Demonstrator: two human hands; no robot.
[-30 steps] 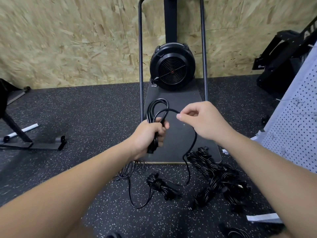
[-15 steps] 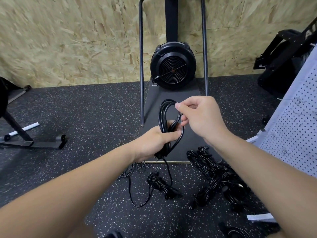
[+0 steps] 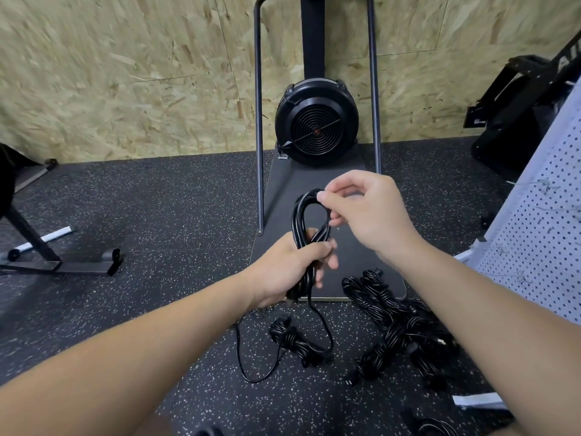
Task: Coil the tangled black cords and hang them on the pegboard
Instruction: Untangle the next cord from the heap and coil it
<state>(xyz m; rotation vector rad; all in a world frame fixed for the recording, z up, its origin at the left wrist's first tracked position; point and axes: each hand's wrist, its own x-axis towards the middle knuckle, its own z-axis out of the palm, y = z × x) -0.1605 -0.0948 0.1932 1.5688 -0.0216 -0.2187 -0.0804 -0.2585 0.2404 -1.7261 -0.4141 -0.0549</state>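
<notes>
My left hand (image 3: pixel 292 269) grips a black cord coil (image 3: pixel 301 215) at its waist, the loops standing up above my fist. The top of those loops is pinched between thumb and fingers of my right hand (image 3: pixel 361 215). A loose tail of the same cord (image 3: pixel 323 328) hangs down from my left fist to the floor. A small wound bundle (image 3: pixel 292 341) lies on the floor below my hands. A pile of several coiled black cords (image 3: pixel 399 325) lies to the right of it. The white pegboard (image 3: pixel 540 240) leans at the right edge.
A black fan machine (image 3: pixel 316 127) on a dark platform (image 3: pixel 361 262) with two upright poles stands ahead against the chipboard wall. A black metal stand (image 3: pixel 63 262) sits at the left, black equipment (image 3: pixel 515 121) at the far right. The floor is speckled black rubber.
My right hand brought a wide loop of cord in onto the coil, then slid up to the loop tops. The coil in my left hand has grown thicker and the floor tail shorter.
</notes>
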